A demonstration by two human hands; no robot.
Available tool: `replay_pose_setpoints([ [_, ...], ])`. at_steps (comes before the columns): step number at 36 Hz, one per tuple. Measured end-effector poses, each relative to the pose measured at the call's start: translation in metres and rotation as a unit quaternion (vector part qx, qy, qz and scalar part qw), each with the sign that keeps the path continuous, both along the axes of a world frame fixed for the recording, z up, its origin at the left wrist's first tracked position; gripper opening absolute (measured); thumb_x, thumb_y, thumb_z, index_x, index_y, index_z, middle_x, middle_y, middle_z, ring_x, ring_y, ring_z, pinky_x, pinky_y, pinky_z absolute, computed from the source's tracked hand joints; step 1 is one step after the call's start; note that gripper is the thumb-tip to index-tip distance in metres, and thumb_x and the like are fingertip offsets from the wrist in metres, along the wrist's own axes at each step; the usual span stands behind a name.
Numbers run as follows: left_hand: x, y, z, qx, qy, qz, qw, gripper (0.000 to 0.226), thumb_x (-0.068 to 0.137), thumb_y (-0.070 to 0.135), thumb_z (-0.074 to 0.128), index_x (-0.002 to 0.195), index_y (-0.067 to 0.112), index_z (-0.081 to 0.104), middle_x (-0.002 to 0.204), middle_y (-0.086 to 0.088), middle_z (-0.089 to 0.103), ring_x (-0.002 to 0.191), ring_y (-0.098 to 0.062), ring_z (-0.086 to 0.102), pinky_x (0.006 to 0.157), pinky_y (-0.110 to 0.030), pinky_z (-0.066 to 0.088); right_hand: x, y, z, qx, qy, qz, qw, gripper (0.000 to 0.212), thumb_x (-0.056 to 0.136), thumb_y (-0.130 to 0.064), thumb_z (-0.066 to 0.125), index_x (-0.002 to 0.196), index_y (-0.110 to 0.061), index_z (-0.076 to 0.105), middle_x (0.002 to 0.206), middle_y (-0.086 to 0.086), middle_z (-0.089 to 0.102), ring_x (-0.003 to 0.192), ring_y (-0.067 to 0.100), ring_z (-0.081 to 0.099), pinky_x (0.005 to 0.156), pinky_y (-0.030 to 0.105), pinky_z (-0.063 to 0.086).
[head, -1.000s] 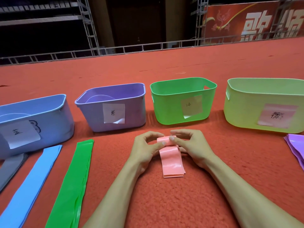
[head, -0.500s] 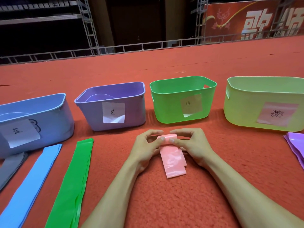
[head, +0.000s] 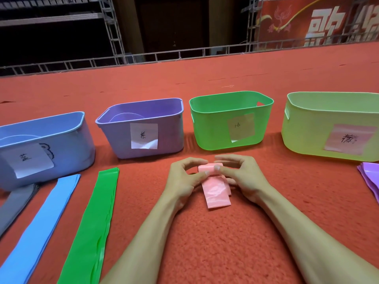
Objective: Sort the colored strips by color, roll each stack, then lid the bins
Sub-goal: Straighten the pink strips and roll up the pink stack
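Note:
A pink strip stack (head: pixel 216 191) lies on the red carpet, its far end wound into a tight roll. My left hand (head: pixel 184 179) and my right hand (head: pixel 244 177) both pinch that roll from either side, thumbs on top. A short flat tail sticks out toward me. Behind stand four labelled bins: blue (head: pixel 67 144), purple (head: pixel 170 136), green (head: pixel 211 134) and yellow-green (head: pixel 303 138). A green strip stack (head: pixel 96 222), a blue strip stack (head: pixel 41 226) and a grey strip stack (head: pixel 14 203) lie flat at the left. Purple strips (head: pixel 371 177) lie at the right edge.
Pale round lids rest inside the blue bin and the purple bin. A metal truss rail (head: pixel 184 54) runs along the carpet's far edge. A red banner (head: pixel 320 21) hangs at the back right. Bare carpet lies between my forearms and in front of the strips.
The pink roll has grown and the flat tail has become shorter as both hands wind it toward me. The other strips and bins have not moved.

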State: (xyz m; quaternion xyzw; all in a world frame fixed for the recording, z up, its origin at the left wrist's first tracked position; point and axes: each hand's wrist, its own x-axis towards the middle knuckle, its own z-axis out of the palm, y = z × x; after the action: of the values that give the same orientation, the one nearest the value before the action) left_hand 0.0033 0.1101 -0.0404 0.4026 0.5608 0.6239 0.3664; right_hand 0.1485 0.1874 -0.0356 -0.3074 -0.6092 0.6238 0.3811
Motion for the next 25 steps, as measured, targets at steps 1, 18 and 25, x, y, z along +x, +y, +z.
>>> replay_pose_setpoints([
  [1, 0.0004, -0.0004, 0.0005, 0.000, -0.002, 0.001, 1.000, 0.023, 0.075, -0.005, 0.074, 0.090, 0.013, 0.072, 0.104, -0.009, 0.071, 0.080, -0.021, 0.068, 0.074, -0.040, 0.058, -0.0002, -0.0003, 0.0007, -0.006, -0.003, 0.004, 1.000, 0.029, 0.078, -0.007, 0.074, 0.107, -0.009, 0.068, 0.099, 0.009, 0.072, 0.080, 0.015, 0.070, 0.060, 0.027, 0.055],
  [18, 0.0036, 0.0006, 0.0018, 0.000, 0.002, -0.034, 0.999, 0.027, 0.078, 0.009, 0.075, 0.102, 0.020, 0.069, 0.110, -0.004, 0.070, 0.101, -0.019, 0.067, 0.079, -0.034, 0.056, 0.0011, -0.0017, 0.0007, 0.073, -0.027, -0.028, 0.997, 0.026, 0.068, -0.008, 0.083, 0.092, -0.010, 0.074, 0.091, -0.004, 0.073, 0.077, 0.004, 0.067, 0.053, 0.020, 0.050],
  [25, 0.0048, 0.0014, 0.0011, -0.017, -0.007, -0.036, 0.999, 0.016, 0.089, 0.008, 0.064, 0.105, 0.009, 0.066, 0.108, -0.018, 0.068, 0.092, -0.026, 0.069, 0.073, -0.034, 0.058, 0.0027, -0.0009, -0.0006, 0.066, -0.022, -0.031, 0.997, 0.028, 0.068, -0.004, 0.082, 0.093, -0.011, 0.073, 0.097, 0.000, 0.072, 0.077, 0.008, 0.067, 0.057, 0.026, 0.053],
])
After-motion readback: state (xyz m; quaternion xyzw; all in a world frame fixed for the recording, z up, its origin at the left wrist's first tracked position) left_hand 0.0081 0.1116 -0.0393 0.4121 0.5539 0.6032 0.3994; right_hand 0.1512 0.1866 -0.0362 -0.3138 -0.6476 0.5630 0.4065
